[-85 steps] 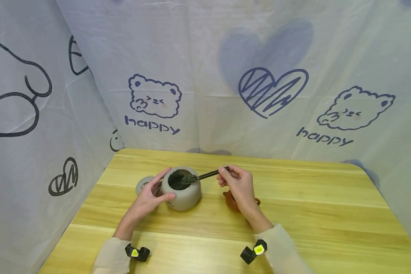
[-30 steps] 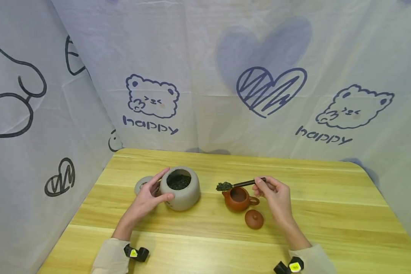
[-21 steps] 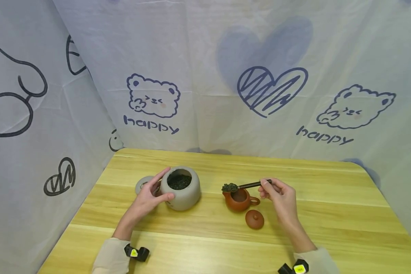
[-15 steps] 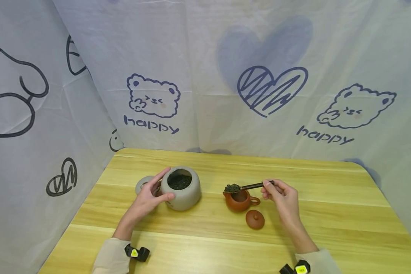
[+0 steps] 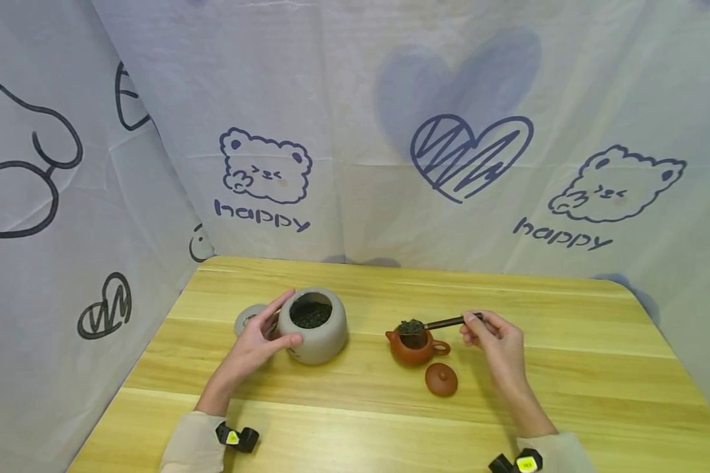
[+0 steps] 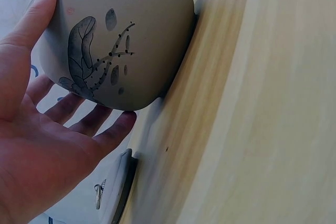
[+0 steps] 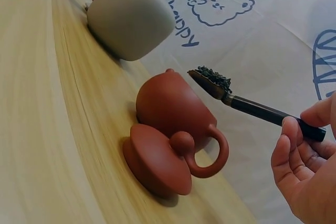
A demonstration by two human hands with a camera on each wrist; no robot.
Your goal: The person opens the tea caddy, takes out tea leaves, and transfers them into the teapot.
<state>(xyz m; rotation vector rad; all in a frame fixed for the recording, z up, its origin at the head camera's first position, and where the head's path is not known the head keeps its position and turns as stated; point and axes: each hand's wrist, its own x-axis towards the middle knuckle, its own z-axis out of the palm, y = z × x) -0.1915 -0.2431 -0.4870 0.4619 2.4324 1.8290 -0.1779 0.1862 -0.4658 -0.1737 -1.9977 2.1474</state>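
My left hand (image 5: 259, 345) holds the side of a round grey tea jar (image 5: 319, 345), thumb in front and fingers behind. Dark tea leaves (image 5: 311, 315) lie inside its wide mouth. In the left wrist view the jar (image 6: 115, 40) shows a painted plant. My right hand (image 5: 499, 345) pinches the dark handle of a tea scoop (image 5: 446, 322). Heaped leaves (image 7: 214, 77) sit in the scoop's bowl, level above the mouth of a small reddish-brown teapot (image 5: 411, 353). The teapot's lid (image 5: 441, 380) rests on the table in front of it, knob up.
A grey jar lid (image 5: 245, 318) lies left of the jar, partly behind my left hand; its metal ring (image 6: 98, 195) shows in the left wrist view. The wooden table (image 5: 331, 420) ends at a printed cloth backdrop (image 5: 367, 217) behind and at the left.
My right hand has lifted the scoop of leaves out of the jar and carried it right, lately drifting from the teapot's spout to over its mouth. The left hand stays on the jar.
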